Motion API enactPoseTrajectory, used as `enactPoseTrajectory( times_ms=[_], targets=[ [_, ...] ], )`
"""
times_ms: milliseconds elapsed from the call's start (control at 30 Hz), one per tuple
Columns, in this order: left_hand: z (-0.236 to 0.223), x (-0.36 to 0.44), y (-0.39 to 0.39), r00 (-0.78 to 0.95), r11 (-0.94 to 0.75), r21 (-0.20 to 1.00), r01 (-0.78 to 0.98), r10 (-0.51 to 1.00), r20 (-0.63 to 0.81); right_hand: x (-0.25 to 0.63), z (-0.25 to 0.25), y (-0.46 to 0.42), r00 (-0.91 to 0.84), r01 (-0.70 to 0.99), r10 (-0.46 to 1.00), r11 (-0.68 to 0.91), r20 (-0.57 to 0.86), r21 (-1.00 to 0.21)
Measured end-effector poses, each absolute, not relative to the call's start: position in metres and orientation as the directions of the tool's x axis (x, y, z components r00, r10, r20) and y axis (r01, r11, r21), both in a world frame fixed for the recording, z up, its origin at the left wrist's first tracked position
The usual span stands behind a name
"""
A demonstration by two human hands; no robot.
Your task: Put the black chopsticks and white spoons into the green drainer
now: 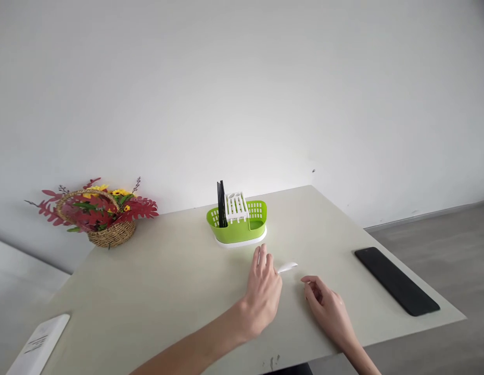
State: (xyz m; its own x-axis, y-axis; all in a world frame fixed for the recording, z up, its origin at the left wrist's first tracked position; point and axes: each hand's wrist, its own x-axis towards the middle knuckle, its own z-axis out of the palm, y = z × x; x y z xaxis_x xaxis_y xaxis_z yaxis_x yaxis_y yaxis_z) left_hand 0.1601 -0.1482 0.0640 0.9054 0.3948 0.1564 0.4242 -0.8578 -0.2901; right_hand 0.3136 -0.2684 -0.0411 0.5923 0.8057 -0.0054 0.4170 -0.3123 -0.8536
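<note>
My left hand (264, 291) is over the middle of the table, its fingers closed round a white utensil (288, 267). Only a slim, pointed end of it shows beyond the hand, so whether it is a spoon or a knife I cannot tell. To the right, my right hand (328, 311) rests low by the tabletop, fingers loosely bent and index finger reaching out, with nothing visible in it. Behind the left hand stands a green cutlery basket (236, 233) on a white base. Black chopsticks (221, 205) stand upright in its left side, beside a white slotted holder (237, 205).
A wicker basket of artificial flowers (112, 233) sits at the table's back left. A black flat object (397, 281) lies along the right edge. At the front left is a white box (41, 346). The pale table (156, 291) meets a white wall behind.
</note>
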Motion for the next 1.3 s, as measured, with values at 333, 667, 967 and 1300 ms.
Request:
enactPoseTrajectory(
  times_ms=[333,667,967,1300],
  targets=[
    [0.104,0.155,-0.140,0.940,-0.761,0.568,0.314,0.333,-0.074,0.314,-0.022,-0.282,0.445,0.189,0.895,-0.124,-0.028,-0.974],
    [0.113,0.112,-0.152,0.892,-0.306,0.839,0.450,0.206,-0.403,0.284,0.034,-0.315,0.253,-0.312,0.960,-0.040,-0.124,-0.949],
    [0.099,0.090,-0.174,0.928,-0.169,0.933,0.317,0.257,-0.268,0.258,0.063,-0.311,0.320,-0.101,0.943,-0.063,-0.093,-0.993],
    [0.094,0.050,-0.192,0.791,-0.049,0.962,0.269,0.582,-0.192,0.222,0.087,-0.261,0.072,0.173,0.994,0.065,0.079,-0.983]
  ],
)
